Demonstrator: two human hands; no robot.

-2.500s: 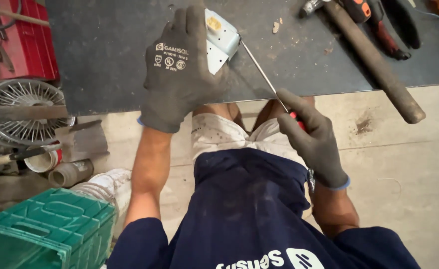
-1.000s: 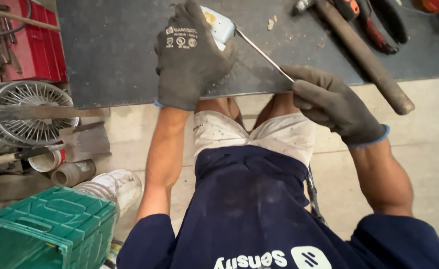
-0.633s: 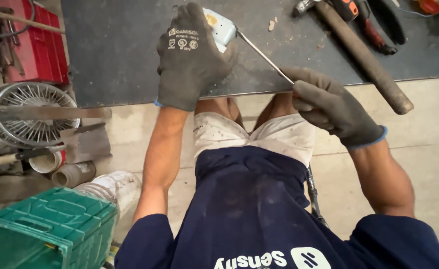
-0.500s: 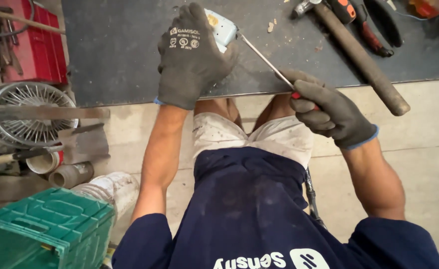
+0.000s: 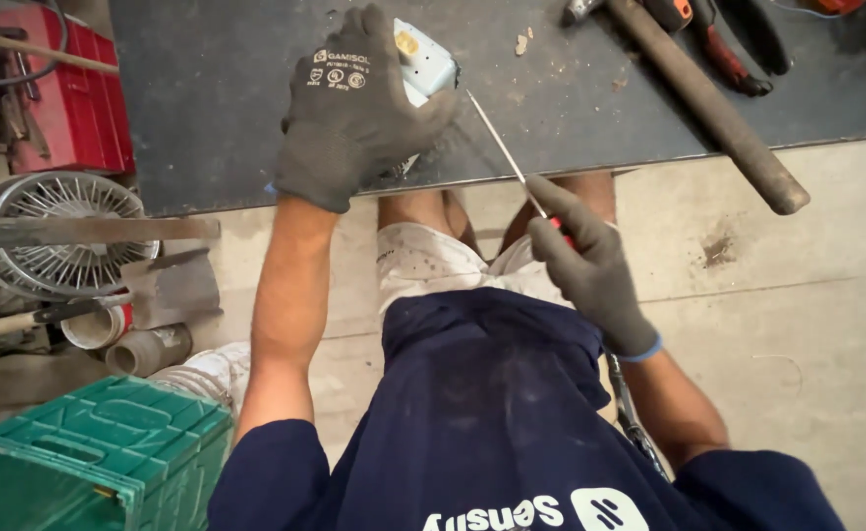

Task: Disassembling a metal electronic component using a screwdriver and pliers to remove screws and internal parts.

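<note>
My left hand (image 5: 359, 108), in a dark grey glove, presses down on a small pale blue metal box (image 5: 423, 64) that lies on the dark workbench (image 5: 207, 108). My right hand (image 5: 585, 265), also gloved, grips the red handle of a thin screwdriver (image 5: 500, 147). The screwdriver's shaft slants up and left, and its tip meets the box's right edge just past my left thumb. Most of the box is hidden under my left palm.
A long hammer (image 5: 703, 98) and red-handled pliers (image 5: 713, 44) lie on the bench at the upper right. On the floor at the left are a red toolbox (image 5: 69, 108), a wire fan guard (image 5: 55, 231), pipe pieces (image 5: 143, 346) and a green plastic crate (image 5: 89, 457).
My right hand has drawn back toward my body and lower, with the screwdriver still angled at the box. My left hand has stayed on the box.
</note>
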